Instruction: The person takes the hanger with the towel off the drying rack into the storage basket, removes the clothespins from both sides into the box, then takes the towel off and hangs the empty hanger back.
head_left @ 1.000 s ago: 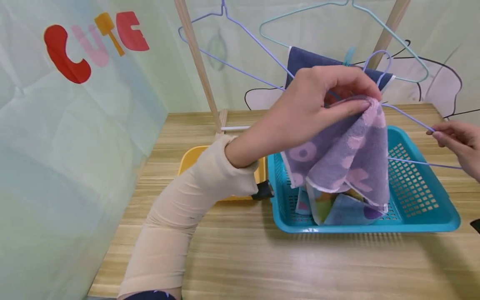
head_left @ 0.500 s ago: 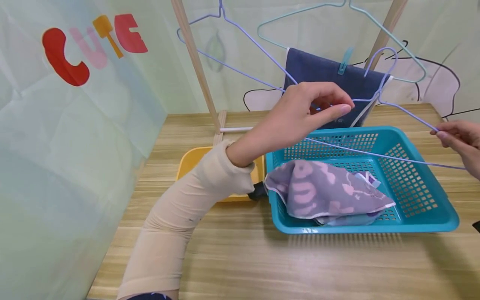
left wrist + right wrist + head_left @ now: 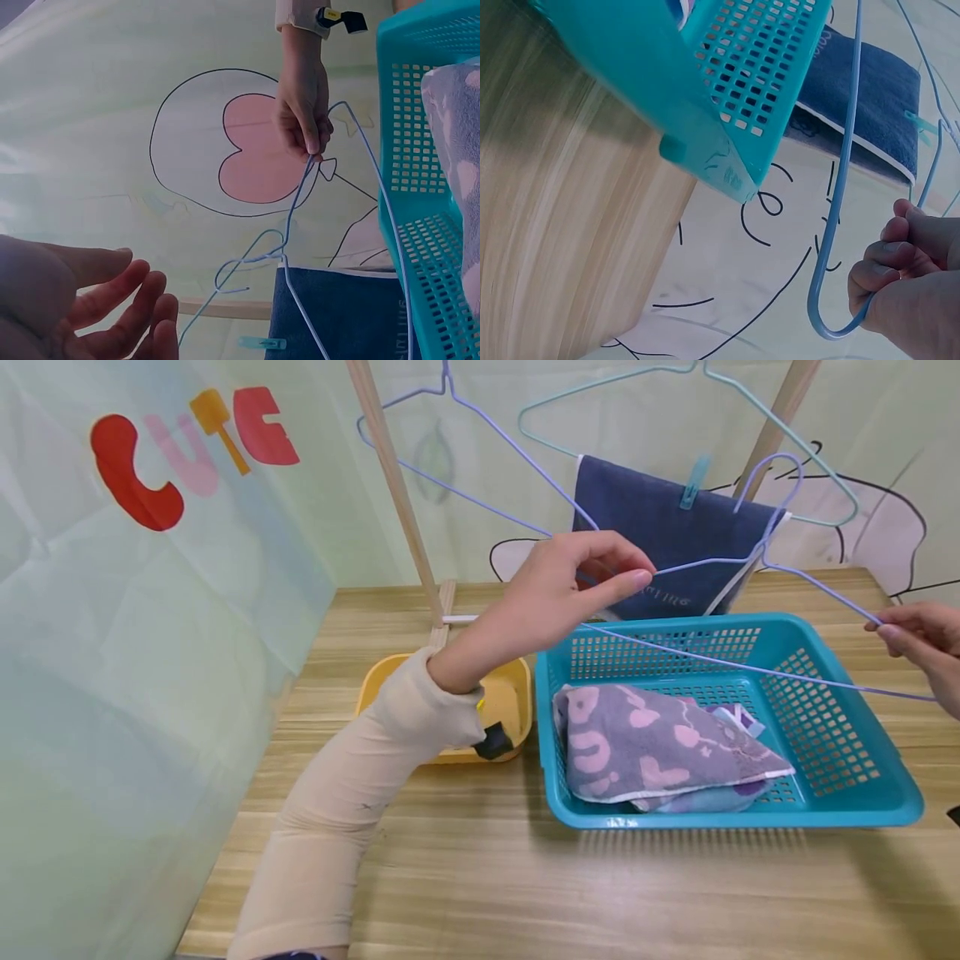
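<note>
My right hand pinches one shoulder of a purple wire hanger, which is held out above the teal basket. Over the hanger's other side hovers my left hand, its fingers loosely bent. The left wrist view shows that hand apart from the wire, with nothing between thumb and fingers. A grey towel with pink patterns lies in the basket on top of other small cloths. Behind, a navy towel hangs over a green hanger, with a teal clothespin on it.
Wooden rack posts stand at the back. Another purple hanger hangs there on the left. A yellow tray sits left of the basket, partly behind my left forearm. A printed cloth wall rises at the left.
My left hand let go of the grey and pink towel, which dropped into the basket. That hand then moved left along the hanger. My right hand kept hold of the hanger.
</note>
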Demonstrator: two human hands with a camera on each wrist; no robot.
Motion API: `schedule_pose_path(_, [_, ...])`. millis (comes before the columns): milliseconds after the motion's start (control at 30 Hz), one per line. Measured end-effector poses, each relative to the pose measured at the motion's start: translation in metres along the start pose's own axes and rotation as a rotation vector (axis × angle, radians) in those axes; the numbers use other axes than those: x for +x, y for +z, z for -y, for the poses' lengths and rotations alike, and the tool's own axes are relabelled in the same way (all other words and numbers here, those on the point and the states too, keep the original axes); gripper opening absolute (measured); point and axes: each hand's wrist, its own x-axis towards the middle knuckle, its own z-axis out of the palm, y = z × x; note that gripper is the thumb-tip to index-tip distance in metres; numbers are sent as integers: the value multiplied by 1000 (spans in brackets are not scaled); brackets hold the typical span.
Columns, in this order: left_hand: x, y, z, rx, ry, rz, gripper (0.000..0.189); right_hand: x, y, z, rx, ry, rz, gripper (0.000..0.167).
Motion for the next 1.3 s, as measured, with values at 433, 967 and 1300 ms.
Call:
schedule_pose_path(433, [-14, -39, 43, -43, 12, -489, 24, 0, -5, 0, -1, 30, -26, 51])
schedule_pose_path(967, [-15, -103, 108, -229, -66, -1040, 8, 1, -13, -15, 55, -13, -29, 48])
schedule_pose_path(1300, [-9, -117, 129, -233, -204, -1034, 29, 10, -24, -64, 166, -71, -46, 43])
